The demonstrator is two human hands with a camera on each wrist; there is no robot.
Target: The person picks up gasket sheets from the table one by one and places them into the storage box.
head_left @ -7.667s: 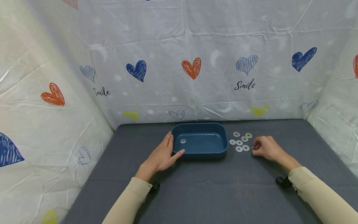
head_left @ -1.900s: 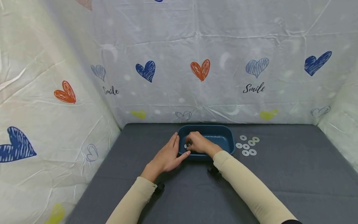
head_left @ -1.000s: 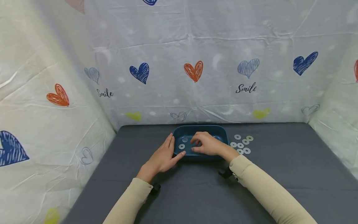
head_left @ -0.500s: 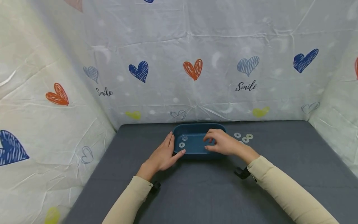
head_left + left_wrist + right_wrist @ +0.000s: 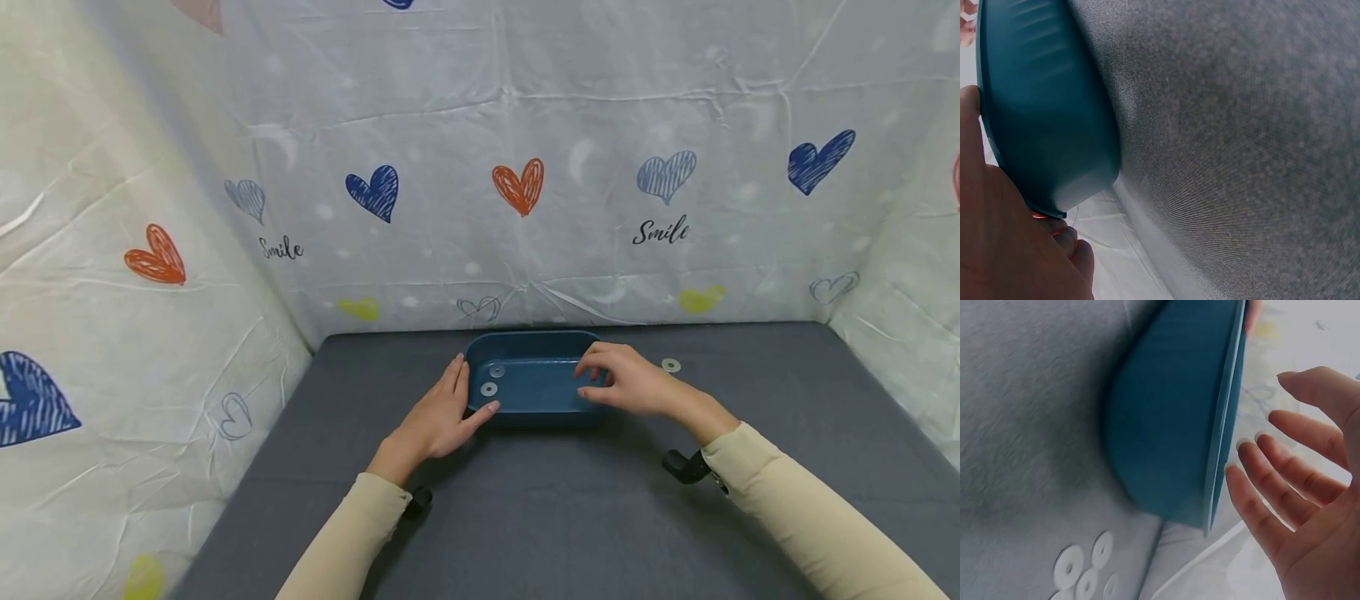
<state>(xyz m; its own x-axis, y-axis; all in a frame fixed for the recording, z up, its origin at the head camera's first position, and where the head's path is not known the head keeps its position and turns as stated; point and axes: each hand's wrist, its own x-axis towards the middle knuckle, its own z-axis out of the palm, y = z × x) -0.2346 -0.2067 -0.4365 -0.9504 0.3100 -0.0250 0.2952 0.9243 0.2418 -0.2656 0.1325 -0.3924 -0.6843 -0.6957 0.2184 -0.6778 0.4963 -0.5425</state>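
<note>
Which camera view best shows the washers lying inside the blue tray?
The head view: it looks into the blue tray, showing two washers near its left end. Both wrist views show only the tray's outer wall; the right wrist view shows other washers on the table.

A flat bench covered in dark grey woven fabric [image 5: 570,517] is filling the lower scene. Crinkled white plastic sheeting printed with orange, blue and yellow hearts [image 5: 517,185] is enclosing it at the back and on both sides, with the word "Smile" [image 5: 660,231] showing twice. Soft, even light is falling throughout.
</note>
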